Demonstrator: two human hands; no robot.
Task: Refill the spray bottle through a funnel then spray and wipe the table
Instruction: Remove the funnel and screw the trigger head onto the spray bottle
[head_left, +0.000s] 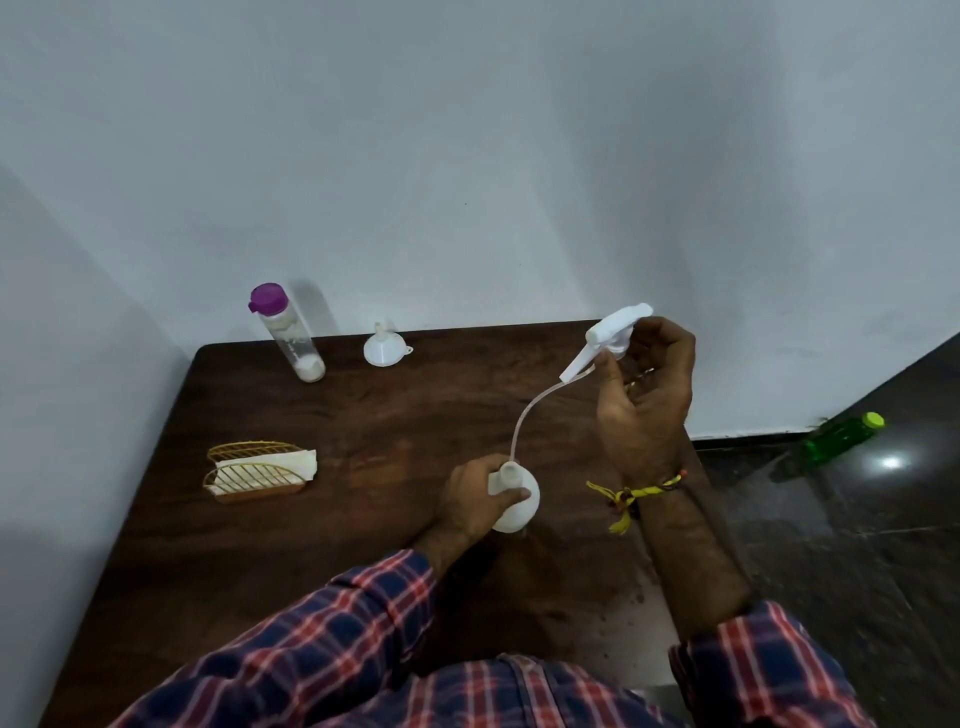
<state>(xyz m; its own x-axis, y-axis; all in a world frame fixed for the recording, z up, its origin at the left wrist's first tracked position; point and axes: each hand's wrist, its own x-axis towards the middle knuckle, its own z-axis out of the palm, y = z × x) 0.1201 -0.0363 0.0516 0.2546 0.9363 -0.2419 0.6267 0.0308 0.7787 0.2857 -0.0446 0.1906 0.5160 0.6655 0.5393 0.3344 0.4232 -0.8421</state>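
No readable text anywhere.

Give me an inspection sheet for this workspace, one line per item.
Surface: dark wooden table, set into a corner between pale walls.
Job's things: white spray bottle upright, neck open; trigger head lifted off, the end of its dip tube at the bottle's neck; white funnel standing mouth down near the back edge; clear bottle with purple cap beside it, a little white content at its base.
Clutter: gold wire holder with napkins, on the left.
Hands: left hand steadies the spray bottle; right hand holds the trigger head up.
Cables: nothing seen.
Surroundings: green bottle lying on the dark floor to the right.
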